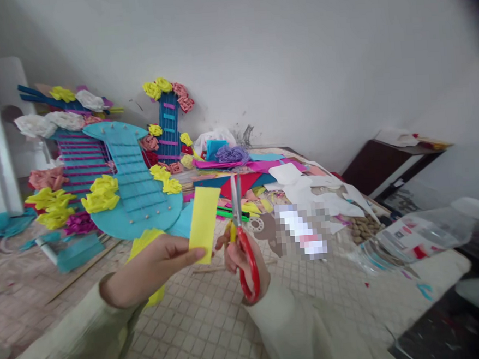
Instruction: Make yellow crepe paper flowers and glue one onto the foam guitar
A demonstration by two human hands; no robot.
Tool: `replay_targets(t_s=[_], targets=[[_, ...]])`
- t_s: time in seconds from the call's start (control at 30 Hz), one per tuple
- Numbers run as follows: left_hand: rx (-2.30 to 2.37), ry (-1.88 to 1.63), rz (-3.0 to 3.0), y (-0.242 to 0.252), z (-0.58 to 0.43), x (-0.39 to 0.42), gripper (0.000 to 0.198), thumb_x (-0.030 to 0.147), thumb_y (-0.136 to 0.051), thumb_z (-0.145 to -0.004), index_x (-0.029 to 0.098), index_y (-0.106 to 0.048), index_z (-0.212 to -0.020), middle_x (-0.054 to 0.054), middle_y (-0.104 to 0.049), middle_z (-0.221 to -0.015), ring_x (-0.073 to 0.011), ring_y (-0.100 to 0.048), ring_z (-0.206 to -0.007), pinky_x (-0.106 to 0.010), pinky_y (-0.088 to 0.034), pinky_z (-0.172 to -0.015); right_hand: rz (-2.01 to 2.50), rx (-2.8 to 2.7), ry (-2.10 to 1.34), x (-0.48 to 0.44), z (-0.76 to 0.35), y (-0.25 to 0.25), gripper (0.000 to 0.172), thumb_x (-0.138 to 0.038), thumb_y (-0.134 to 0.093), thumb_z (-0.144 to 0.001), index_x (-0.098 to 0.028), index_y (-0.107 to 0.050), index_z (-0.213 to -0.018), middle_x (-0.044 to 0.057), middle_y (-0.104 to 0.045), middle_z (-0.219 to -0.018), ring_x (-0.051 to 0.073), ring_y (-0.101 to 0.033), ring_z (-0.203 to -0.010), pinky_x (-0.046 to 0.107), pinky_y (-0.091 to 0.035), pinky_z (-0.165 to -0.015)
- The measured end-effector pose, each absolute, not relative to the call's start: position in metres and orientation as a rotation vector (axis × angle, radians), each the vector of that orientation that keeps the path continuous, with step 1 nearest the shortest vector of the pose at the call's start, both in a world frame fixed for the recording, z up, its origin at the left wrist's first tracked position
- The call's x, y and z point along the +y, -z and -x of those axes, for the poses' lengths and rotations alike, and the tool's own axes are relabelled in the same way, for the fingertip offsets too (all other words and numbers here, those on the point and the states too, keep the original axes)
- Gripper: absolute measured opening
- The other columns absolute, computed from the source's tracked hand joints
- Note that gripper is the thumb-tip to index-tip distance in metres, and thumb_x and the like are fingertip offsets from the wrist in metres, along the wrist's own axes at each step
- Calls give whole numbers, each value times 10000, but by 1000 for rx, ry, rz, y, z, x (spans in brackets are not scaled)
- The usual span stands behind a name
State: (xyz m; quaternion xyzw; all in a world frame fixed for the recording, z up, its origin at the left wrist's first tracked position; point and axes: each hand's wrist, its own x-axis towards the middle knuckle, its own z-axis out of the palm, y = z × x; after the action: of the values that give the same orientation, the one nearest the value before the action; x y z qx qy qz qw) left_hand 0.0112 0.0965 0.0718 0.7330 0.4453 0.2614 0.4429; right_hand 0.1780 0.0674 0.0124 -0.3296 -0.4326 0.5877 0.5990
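Between thumb and fingers, my left hand [159, 266] pinches a yellow paper strip [205, 223] that stands upright. My right hand [245, 261] holds red-handled scissors [249, 266], blades pointing up and slightly apart, just right of the strip and not touching it. Something small and yellow [232, 232] shows at the fingers of my right hand; whether it is held apart from the scissors I cannot make out. More yellow paper [147, 240] lies beneath and behind my left hand and wrist.
Blue guitar-shaped pieces [135, 181] with yellow, pink and white paper flowers stand at the back left. Coloured paper [240, 185] and white scraps [326, 195] cover the table's back. A clear plastic bottle [419, 238] lies at the right, near brown nuts [364, 228].
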Motion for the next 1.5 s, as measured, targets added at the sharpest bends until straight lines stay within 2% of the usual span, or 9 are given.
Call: replay_targets(t_s=[0.23, 0.37, 0.47, 0.57, 0.67, 0.87, 1.17, 1.4, 1.5], targets=[[931, -222, -1864, -53, -32, 87, 402, 413, -449, -789, 186, -445, -457, 57, -218, -492, -92, -205, -458, -246, -152, -438, 778, -908, -1168, 74, -197, -17, 303, -335, -670, -690, -209, -455, -861, -48, -463, -708, 24, -304, -397, 173, -256, -367], [875, -238, -1827, -55, -31, 83, 282, 385, -492, -775, 200, -648, -631, 36, -484, -498, -113, -406, -459, -215, -270, -436, 857, -879, -1194, 71, -199, -25, 296, -307, -683, -660, -199, -472, -836, -38, -474, -698, 48, -371, -446, 182, -305, -394], [743, -336, -1752, -63, -31, 83, 229, 365, -514, -764, 233, -690, -824, -18, -668, -723, -177, -585, -654, -249, -446, -576, 866, -936, -1150, 69, -198, -29, 284, -287, -691, -639, -197, -478, -803, -35, -489, -676, 84, -449, -526, 203, -376, -463], [774, -566, -1617, -67, -32, 85, 282, 389, -511, -756, 242, -682, -925, -62, -693, -910, -221, -624, -799, -347, -504, -721, 864, -982, -1179, 66, -194, -29, 303, -271, -702, -620, -195, -471, -800, -34, -517, -671, 96, -479, -549, 219, -403, -496], [967, -768, -1543, -65, -33, 87, 258, 410, -564, -712, 257, -703, -866, -42, -711, -812, -212, -640, -726, -334, -527, -674, 850, -1038, -1218, 62, -190, -28, 325, -269, -711, -610, -198, -462, -808, -32, -537, -679, 93, -472, -539, 222, -404, -493], [1245, -916, -1661, -66, -30, 85, 189, 434, -624, -643, 276, -727, -659, -3, -710, -627, -204, -630, -604, -273, -511, -533, 830, -1072, -1226, 58, -186, -28, 305, -312, -698, -624, -200, -455, -770, -35, -522, -662, 92, -464, -526, 226, -403, -489], [923, -1355, -2856, -53, -29, 73, 306, 104, -563, -761, 183, -597, -1055, -71, -665, -1076, -192, -595, -1000, -339, -468, -871, 655, -942, -1383, 62, -182, -13, 278, -400, -620, -743, -203, -439, -821, -67, -499, -527, 44, -318, -338, 168, -275, -333], [848, -1266, -2942, -46, -35, 73, 454, 164, -629, -706, 150, -505, -1142, -104, -639, -1074, -242, -548, -1027, -398, -436, -881, 761, -833, -1381, 66, -187, -19, 243, -260, -650, -681, -200, -439, -784, -103, -424, -486, 39, -340, -325, 162, -297, -337], [918, -1412, -2696, -50, -37, 61, 314, 155, -604, -688, 176, -541, -994, -89, -626, -920, -232, -565, -883, -374, -456, -763, 798, -786, -1364, 66, -190, -24, 237, -219, -636, -660, -200, -430, -777, -98, -429, -530, 31, -336, -331, 158, -278, -331]])
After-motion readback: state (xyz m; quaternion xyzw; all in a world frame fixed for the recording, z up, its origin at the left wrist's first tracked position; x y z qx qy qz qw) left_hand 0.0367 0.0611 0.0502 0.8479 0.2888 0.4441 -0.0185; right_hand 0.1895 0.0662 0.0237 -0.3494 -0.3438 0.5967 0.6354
